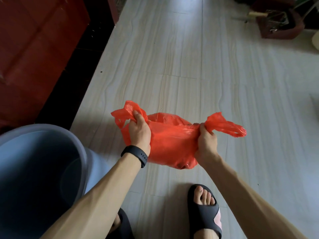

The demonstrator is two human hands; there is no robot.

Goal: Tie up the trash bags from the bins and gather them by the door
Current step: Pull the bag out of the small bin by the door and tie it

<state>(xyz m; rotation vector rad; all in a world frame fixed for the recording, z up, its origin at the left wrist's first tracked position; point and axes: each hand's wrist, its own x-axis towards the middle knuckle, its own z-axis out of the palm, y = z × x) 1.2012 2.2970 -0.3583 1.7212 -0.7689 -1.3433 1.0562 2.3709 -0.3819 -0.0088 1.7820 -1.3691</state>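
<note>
A: State the surroundings.

B: A round grey-blue bin [82, 149] stands at the lower left, and the left forearm crosses in front of its near wall. A red-brown panelled door [34, 49] fills the upper left, with a dark strip along its base. A dark brown box [279, 26] sits at the far upper right, well apart from the hands. Two feet in black slide sandals [205, 214] stand on the tiled floor [189, 66] below the arms.

A: Position and condition of the bag?

B: The red trash bag [172, 140] is held over the floor between both hands, ahead of the feet. Its body bulges and sags below the wrists. The mouth is stretched sideways and not yet knotted.

A: Grip?

B: The left hand [139, 130] curls its fingers round the left handle loop [126, 111]. The right hand [206, 144] clenches the right handle loop [229, 126], whose end sticks out past the fist. A black wristband [135, 155] circles the left wrist.

A: Materials?

B: Bag: thin, glossy, crinkled film. Bin: smooth matte plastic with a rounded rim. Floor: pale tiles with a streaked grain that reflect light.
</note>
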